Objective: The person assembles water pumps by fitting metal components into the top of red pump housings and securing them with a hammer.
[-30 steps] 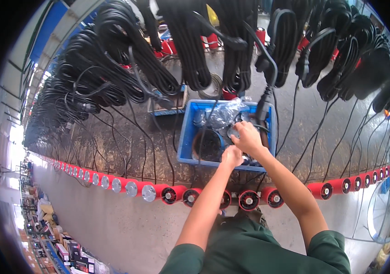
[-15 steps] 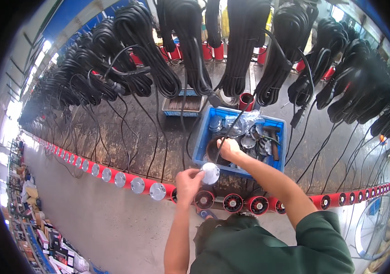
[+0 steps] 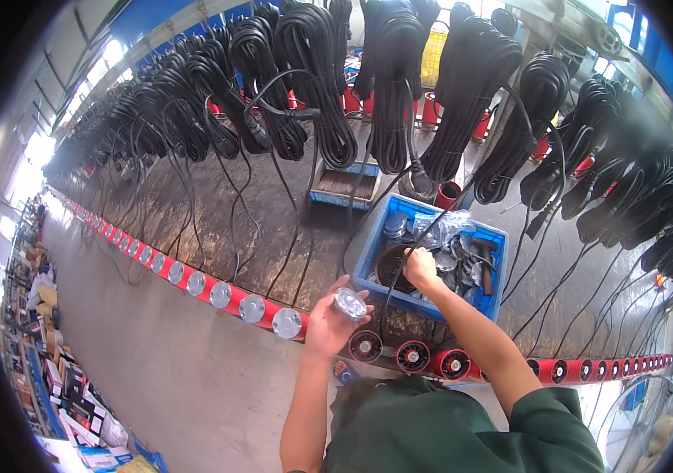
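In the head view, the left hand (image 3: 332, 315) held a silver disc cap (image 3: 349, 303) just below the middle of the frame, thumb and fingers curled around its rim and its face turned up. The right hand (image 3: 421, 269) dipped into a dark round bowl (image 3: 390, 268) in the blue crate (image 3: 399, 298), right of centre; its fingers were bunched, but whether they pinched anything could not be told. Along the lower edge of the counter (image 3: 265, 244), capped red tubes (image 3: 287, 322) lay to the left and open-ended ones (image 3: 413, 356) toward the lower right. Doing this well, I judged, meant gripping the cap by its rim, level and near the open ends, taking small pieces singly, and keeping the right wrist clear of the thin black cord (image 3: 387, 303) hanging past the bowl.
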Available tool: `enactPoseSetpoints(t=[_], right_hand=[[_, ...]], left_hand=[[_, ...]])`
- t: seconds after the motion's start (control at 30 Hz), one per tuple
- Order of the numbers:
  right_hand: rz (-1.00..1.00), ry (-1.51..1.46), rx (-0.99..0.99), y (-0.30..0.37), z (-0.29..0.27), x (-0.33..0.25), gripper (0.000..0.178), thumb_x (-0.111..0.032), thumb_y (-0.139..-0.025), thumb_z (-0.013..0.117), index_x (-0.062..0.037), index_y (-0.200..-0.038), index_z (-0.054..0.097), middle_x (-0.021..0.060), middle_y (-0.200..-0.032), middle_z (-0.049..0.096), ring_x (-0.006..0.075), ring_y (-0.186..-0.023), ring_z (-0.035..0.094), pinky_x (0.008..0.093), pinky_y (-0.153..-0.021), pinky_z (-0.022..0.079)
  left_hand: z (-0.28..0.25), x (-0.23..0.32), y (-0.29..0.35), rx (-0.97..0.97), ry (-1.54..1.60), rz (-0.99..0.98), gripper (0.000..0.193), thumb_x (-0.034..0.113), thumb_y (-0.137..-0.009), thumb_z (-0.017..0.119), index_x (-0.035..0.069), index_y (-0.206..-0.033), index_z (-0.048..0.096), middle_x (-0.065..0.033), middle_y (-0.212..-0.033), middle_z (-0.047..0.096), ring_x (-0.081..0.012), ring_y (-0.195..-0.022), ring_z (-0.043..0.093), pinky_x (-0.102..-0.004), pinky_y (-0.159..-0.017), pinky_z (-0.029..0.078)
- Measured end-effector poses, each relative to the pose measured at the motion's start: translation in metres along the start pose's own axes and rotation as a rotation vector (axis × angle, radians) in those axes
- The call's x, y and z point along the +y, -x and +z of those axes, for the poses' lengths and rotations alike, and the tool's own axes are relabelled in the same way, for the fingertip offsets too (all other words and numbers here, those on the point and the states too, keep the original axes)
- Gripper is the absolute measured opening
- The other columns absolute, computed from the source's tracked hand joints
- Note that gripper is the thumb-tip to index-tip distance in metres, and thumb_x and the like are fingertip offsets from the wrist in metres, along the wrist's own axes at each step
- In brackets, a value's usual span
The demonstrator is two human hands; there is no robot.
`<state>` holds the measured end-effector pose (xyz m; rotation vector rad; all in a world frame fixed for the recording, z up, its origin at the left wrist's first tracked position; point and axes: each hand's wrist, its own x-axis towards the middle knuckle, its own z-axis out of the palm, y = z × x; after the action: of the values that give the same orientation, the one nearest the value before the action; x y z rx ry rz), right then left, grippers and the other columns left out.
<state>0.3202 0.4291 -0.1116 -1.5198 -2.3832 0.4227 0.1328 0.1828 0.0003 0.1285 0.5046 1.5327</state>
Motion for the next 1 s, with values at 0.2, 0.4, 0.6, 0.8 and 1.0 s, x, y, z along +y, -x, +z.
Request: enactPoseSetpoints(t=[0.2, 0.4, 0.6, 0.8, 1.0], right_hand=[[0.006, -0.317, -0.002, 0.014, -0.042, 0.018, 0.017, -0.017, -0.083, 0.082, -0.0063, -0.096, 0.083, 0.0209, -0.095, 0.08, 0.0384, -0.09, 0.08, 0.0459, -0.086, 0.064], [0.032, -0.516, -0.035, 0.02, -0.053, 0.034, 0.026, -0.016, -0.088, 0.075, -0.0004, -0.108, 0.082, 0.0186, -0.101, 0.083, 0.0336, -0.095, 0.081, 0.0398, -0.091, 0.063], [-0.005, -0.456, -0.028, 0.019, -0.037, 0.044, 0.026, -0.016, -0.093, 0.075, 0.0009, -0.112, 0.08, 0.0135, -0.097, 0.083, 0.0191, -0.081, 0.077, 0.035, -0.076, 0.061], [0.067, -0.498, -0.001, 0.042, -0.091, 0.034, 0.025, -0.018, -0.094, 0.075, 0.0027, -0.108, 0.078, 0.0141, -0.091, 0.081, 0.0209, -0.08, 0.077, 0.0356, -0.075, 0.06], [-0.05, -1.083, -0.59, 0.131, -0.182, -0.04, 0.026, -0.016, -0.098, 0.075, 0.0044, -0.114, 0.075, 0.0093, -0.095, 0.079, 0.0135, -0.084, 0.071, 0.0328, -0.079, 0.059]], left_hand=[[-0.007, -0.027, -0.014, -0.112, 0.137, -0.094, 0.056, 0.03, -0.108, 0.046, 0.014, -0.161, 0.049, -0.038, -0.149, 0.059, -0.053, -0.116, 0.071, -0.0598, -0.098, 0.061], [-0.005, -0.047, -0.008, 0.067, 0.07, -0.101, 0.046, 0.043, -0.116, 0.041, 0.013, -0.146, 0.057, -0.035, -0.148, 0.061, -0.0506, -0.126, 0.067, -0.0644, -0.102, 0.058], [-0.008, -0.064, -0.01, 0.143, 0.011, -0.074, 0.041, 0.041, -0.116, 0.047, 0.012, -0.143, 0.056, -0.029, -0.143, 0.066, -0.0448, -0.121, 0.07, -0.0603, -0.1, 0.06], [-0.015, -0.073, -0.004, 0.142, 0.025, -0.041, 0.04, 0.038, -0.116, 0.05, 0.01, -0.143, 0.055, -0.028, -0.141, 0.066, -0.0452, -0.121, 0.07, -0.0592, -0.1, 0.06], [0.015, -0.077, 0.011, -0.033, 0.062, -0.035, 0.06, 0.054, -0.114, 0.044, 0.007, -0.151, 0.053, -0.0225, -0.148, 0.063, -0.0414, -0.135, 0.063, -0.0599, -0.115, 0.051]])
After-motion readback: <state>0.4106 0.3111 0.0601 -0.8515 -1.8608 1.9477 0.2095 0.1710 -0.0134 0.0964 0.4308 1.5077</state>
